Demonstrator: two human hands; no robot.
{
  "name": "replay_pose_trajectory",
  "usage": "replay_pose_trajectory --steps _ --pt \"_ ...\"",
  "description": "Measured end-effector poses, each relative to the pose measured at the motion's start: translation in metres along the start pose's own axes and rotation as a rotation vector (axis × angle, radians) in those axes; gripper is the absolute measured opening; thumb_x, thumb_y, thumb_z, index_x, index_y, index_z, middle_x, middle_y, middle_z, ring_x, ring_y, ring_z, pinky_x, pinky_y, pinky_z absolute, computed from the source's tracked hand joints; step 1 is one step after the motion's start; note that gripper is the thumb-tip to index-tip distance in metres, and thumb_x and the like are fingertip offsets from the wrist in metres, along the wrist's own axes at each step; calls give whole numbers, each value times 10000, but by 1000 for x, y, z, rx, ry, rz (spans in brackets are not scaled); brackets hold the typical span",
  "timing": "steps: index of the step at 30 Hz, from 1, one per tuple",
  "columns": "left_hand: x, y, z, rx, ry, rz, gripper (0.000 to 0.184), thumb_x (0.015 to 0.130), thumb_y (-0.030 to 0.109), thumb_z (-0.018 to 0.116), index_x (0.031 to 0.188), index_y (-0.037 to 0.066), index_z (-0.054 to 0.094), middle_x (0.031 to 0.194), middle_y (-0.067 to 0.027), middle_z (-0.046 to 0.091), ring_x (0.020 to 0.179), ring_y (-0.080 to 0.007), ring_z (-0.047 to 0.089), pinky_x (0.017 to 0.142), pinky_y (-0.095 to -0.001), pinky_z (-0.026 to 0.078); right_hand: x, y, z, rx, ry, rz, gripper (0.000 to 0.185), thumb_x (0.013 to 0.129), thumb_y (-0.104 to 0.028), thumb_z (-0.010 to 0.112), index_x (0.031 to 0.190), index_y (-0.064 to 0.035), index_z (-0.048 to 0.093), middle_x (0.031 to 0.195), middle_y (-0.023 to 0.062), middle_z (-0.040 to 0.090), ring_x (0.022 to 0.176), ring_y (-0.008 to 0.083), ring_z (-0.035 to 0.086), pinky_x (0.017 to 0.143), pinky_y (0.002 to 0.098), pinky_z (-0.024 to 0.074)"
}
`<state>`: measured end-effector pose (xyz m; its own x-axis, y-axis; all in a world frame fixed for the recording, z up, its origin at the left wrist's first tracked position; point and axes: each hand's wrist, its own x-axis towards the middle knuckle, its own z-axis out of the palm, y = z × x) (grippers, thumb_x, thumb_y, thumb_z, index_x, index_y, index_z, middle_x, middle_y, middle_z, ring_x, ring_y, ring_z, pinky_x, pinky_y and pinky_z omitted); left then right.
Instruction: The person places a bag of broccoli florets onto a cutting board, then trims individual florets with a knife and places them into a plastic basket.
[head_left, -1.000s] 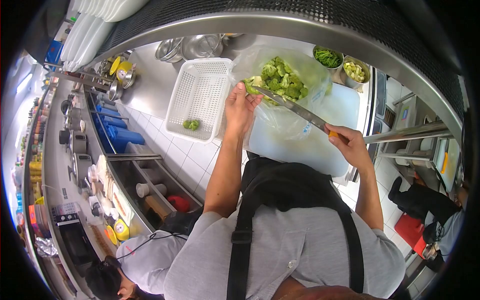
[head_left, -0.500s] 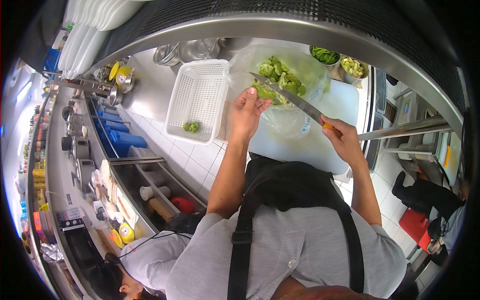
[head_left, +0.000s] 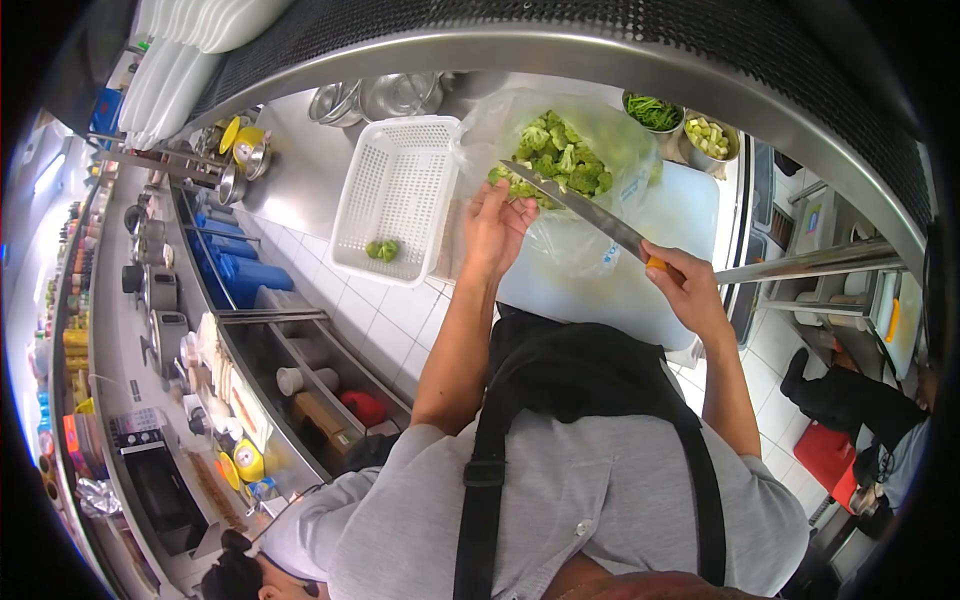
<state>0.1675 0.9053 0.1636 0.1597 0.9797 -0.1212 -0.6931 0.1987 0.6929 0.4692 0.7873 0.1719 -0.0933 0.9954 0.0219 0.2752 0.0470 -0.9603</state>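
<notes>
My left hand (head_left: pixel 497 232) pinches a broccoli piece (head_left: pixel 514 184) at the near left edge of a clear plastic bag (head_left: pixel 627 180). In my right hand (head_left: pixel 686 287) is the orange handle of a long knife (head_left: pixel 594 214), its blade slanting up and left with the tip by that piece. Broccoli florets (head_left: pixel 562 152) fill the bag's middle. Under the bag lies a white cutting board (head_left: pixel 677 215). Left of it stands a white perforated basket (head_left: pixel 352 198) with a few small green pieces (head_left: pixel 381 250) at its near end.
Bowls of green vegetables (head_left: pixel 654 112) and cut pale pieces (head_left: pixel 707 140) stand at the back right. Metal bowls (head_left: pixel 400 95) sit behind the basket. A metal shelf (head_left: pixel 560 45) spans overhead. One person (head_left: pixel 310 530) is at lower left, another (head_left: pixel 850 400) at right.
Against the first frame, my left hand has shifted slightly right and toward me. My right hand has moved a little with the knife still in it. The person at lower left has moved lower.
</notes>
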Motion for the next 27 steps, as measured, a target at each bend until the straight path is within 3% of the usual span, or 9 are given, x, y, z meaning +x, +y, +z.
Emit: replay_pose_trajectory --steps 6,12,16,19,20,22,25,26,27 --pt "-17 -17 8 -142 -156 -211 338 1034 269 538 1245 5 554 1052 -141 652 825 -186 586 785 -313 494 21 5 8 86 -36 131 332 996 -98 683 1314 -4 680 1159 69 757 931 78 627 850 237 515" --pt "-17 8 -23 -46 -24 -38 313 1027 216 551 1252 -2 570 1002 -96 676 754 -165 609 720 -307 515 18 6 5 33 -51 143 351 996 -105 686 1330 1 668 1139 61 750 945 78 624 850 239 509" --pt "-34 67 -74 730 544 328 288 995 201 579 1156 -29 645 923 -77 690 741 -137 627 642 -293 517 10 21 4 103 12 196 354 1005 -137 680 1342 -29 675 1008 29 717 834 61 585 705 213 473" --pt "-28 98 -158 1185 711 285 376 957 236 626 1153 -84 649 896 -189 735 698 -221 676 662 -343 551 8 27 3 83 25 199 346 1019 -161 662 1338 -30 678 920 11 680 760 50 548 622 208 430" --pt "-26 99 -177 1477 714 363 397 940 228 660 1187 -83 656 904 -232 744 734 -290 714 687 -377 561 8 26 2 65 36 204 346 1021 -167 659 1337 -26 677 912 10 678 754 50 545 614 209 428" --pt "-25 91 -176 2018 936 624 345 922 182 690 1172 -55 695 929 -230 757 805 -320 741 733 -391 572 11 20 4 67 62 180 345 1027 -172 650 1335 -19 675 885 8 671 685 48 506 583 210 410" --pt "-18 77 -69 1481 599 556 253 902 122 707 1111 -16 743 945 -192 769 850 -294 750 759 -380 573 18 20 11 96 61 134 350 1031 -174 641 1339 -10 666 857 8 662 624 48 469 568 209 402" --pt "-12 64 -47 1440 402 554 178 898 81 697 1041 3 769 959 -187 768 841 -277 749 755 -377 573 19 17 14 114 62 139 352 1032 -174 639 1342 -10 664 856 7 661 626 48 469 568 208 401" --pt "0 48 -36 1428 223 526 213 917 135 708 1085 17 765 959 -208 757 797 -295 749 732 -371 573 21 13 17 130 62 141 353 1033 -174 638 1345 -9 661 856 7 660 629 48 470 568 208 401"
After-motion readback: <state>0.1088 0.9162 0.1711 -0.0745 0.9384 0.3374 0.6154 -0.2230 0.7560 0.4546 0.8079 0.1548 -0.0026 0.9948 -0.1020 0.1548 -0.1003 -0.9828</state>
